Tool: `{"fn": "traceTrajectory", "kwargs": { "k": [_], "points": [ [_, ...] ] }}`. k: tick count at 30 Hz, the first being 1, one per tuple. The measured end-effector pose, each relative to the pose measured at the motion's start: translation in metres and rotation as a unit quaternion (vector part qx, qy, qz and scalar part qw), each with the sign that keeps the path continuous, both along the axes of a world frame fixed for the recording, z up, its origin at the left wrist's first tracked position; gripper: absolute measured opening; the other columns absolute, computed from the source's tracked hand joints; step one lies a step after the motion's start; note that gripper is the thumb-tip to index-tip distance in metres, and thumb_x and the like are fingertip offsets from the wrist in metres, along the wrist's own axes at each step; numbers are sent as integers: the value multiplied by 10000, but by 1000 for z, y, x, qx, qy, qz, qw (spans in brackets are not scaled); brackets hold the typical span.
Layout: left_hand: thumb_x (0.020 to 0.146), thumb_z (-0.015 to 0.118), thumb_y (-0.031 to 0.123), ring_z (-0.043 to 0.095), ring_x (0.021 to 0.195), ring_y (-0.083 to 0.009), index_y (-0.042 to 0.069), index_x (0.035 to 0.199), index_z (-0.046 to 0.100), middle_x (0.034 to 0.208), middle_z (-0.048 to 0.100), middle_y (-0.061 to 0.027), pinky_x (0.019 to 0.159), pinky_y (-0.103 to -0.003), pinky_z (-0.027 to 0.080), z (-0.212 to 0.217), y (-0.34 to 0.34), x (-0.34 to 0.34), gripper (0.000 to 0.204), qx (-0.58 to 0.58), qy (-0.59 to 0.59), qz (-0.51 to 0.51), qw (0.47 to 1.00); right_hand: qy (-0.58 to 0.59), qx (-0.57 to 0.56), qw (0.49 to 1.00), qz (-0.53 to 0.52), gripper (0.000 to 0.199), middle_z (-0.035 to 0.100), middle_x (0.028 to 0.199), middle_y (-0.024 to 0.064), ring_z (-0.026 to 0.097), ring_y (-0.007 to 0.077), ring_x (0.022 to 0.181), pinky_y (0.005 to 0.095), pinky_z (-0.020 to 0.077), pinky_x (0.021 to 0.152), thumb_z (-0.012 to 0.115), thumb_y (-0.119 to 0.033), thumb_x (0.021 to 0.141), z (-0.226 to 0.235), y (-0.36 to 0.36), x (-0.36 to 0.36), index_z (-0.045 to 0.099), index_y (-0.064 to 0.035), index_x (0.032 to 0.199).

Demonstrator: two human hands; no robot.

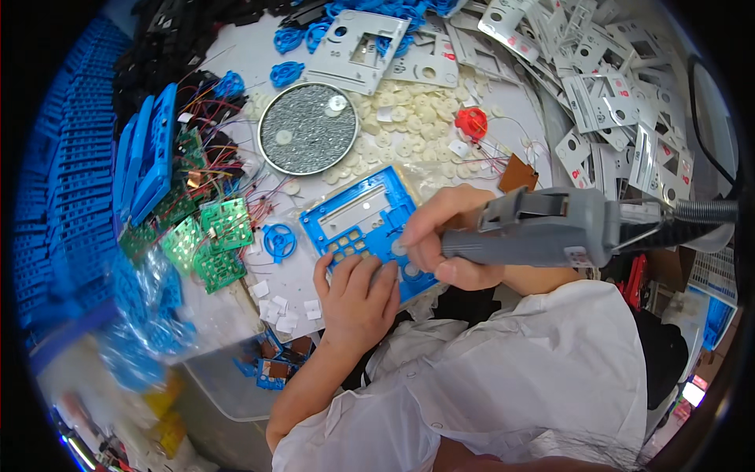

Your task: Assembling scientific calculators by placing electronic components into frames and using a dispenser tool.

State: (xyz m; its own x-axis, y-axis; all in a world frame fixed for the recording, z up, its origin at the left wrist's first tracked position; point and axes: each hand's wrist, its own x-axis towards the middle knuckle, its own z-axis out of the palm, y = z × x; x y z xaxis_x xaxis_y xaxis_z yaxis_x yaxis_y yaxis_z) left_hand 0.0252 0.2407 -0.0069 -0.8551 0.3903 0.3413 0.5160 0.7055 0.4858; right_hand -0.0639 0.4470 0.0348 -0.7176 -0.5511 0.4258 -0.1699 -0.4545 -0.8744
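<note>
Left hand (pixel 358 295) pressed flat, steadying blue panel (pixel 363 228) on bench; right hand (pixel 444 236) clenched around grey electric screwdriver (pixel 550 228), tip-down over panel.

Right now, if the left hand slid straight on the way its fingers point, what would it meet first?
The left hand already rests on the blue plastic panel, fingers pointing up the table. Straight on, it would probably meet that panel's grid of small square openings, though depth is unclear.
</note>
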Motion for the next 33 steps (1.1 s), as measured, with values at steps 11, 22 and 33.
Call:
{"fn": "traceTrajectory", "kwargs": {
  "k": [11, 22, 33],
  "points": [
    [751, 784, 173, 556, 1106, -322, 139, 1017, 703, 1159, 606, -77, 1028, -580, 364, 8, 3, -5, 280, -64, -31, -21, 997, -38, -39, 998, 12, 339, 557, 653, 45, 500, 114, 538, 294, 451, 521, 657, -67, 897, -18, -4, -3, 582, 80, 1194],
    [766, 768, 200, 545, 1119, -312, 119, 1009, 706, 1183, 607, -76, 1059, -600, 342, 4, 1, -5, 263, -43, -40, -21, 998, 74, 82, 994, -14, 155, 594, 656, 80, 591, 206, 537, 321, 510, 522, 686, -106, 864, -19, -9, -4, 595, 17, 882],
    [778, 759, 181, 552, 1105, -287, 153, 1131, 724, 1142, 601, -72, 1074, -588, 341, 1, -1, -6, 356, -22, -36, -32, 999, -79, -43, 995, -31, 473, 594, 667, 1, 567, 93, 599, 252, 475, 568, 762, -149, 858, 19, -4, -27, 551, 58, 1227]
  ]
}}
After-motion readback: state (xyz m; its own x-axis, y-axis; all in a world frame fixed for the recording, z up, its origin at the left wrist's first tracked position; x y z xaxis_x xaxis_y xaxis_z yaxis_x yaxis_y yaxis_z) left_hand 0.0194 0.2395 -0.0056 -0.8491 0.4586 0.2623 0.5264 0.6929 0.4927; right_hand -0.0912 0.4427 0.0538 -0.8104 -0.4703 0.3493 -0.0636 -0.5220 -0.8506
